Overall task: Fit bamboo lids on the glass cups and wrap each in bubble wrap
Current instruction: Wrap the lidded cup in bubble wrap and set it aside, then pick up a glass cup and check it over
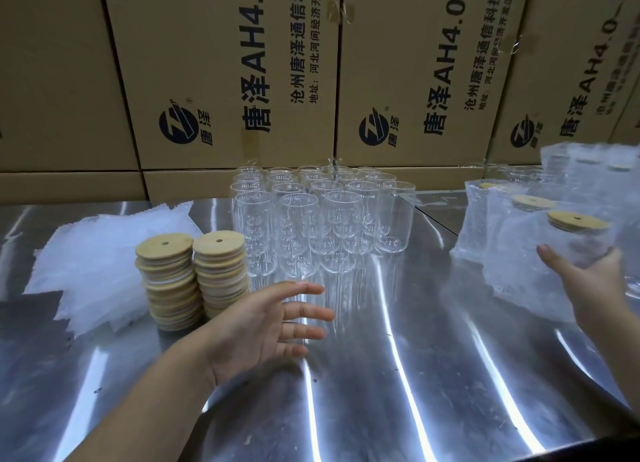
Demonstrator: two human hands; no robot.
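A block of clear, empty glass cups [322, 216] is set upright in tight rows at the middle of the counter's [398, 375] far edge, rims uncovered; the walls are thin and straight, rounding in at the base, and faint ribbed reflections are seen through them; the nearest row is blurred where it stands just beyond the left hand [263, 326]. Two stacks of round bamboo lids [192, 281] are placed just left of the cups, touching each other; each lid is pale tan with a small central hole, and pale sealing rings are visible between the discs; the stacks lean slightly. A loose heap of clear bubble wrap sheets [93, 267] is spread toward the counter's left edge, just beside the lid stacks. At the right edge several wrapped cups [502, 226] are grouped, bamboo tops showing through the cloudy film. The left hand is held open above the counter's centre, palm turned right, fingers spread and gripping nothing. The right hand [588, 281] is raised near the right edge, palm up, fingers cupped under a lidded cup in bubble wrap [581, 240], which is supported from below; whether the fingers are fully closed round it cannot be told. The steel counter shows bright streaked reflections; printed cardboard cartons [225, 81] are stacked behind the far edge.
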